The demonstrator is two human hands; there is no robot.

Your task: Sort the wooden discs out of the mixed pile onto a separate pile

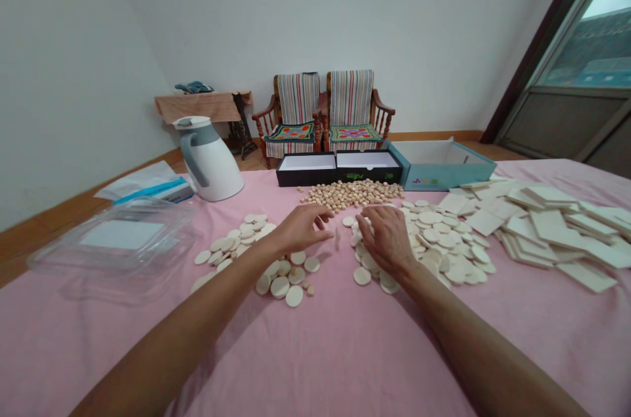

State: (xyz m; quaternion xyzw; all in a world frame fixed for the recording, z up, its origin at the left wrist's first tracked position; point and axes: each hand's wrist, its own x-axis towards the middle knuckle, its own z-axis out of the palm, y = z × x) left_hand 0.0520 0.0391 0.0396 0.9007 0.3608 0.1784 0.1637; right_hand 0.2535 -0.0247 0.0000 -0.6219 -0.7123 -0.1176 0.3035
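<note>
My left hand (303,227) is over the left pile of pale wooden discs (241,239), fingers and thumb apart with nothing held between them. Just off its fingertips, one blurred disc (337,237) appears edge-on in the gap between my hands. My right hand (387,239) rests at the near left side of a larger heap of discs (444,239). Its fingers are curled down and together; the tips are hidden, so what they hold cannot be made out. Several discs lie under my left wrist, with a few small wooden pegs (309,289) beside them.
Beyond my hands lies a heap of small wooden pieces (352,193), before two black box trays (305,170) and a blue box (446,167). Rectangular wooden boards (552,226) are piled right. A white jug (210,160) and clear plastic container (113,246) stand left on the pink cloth (315,358).
</note>
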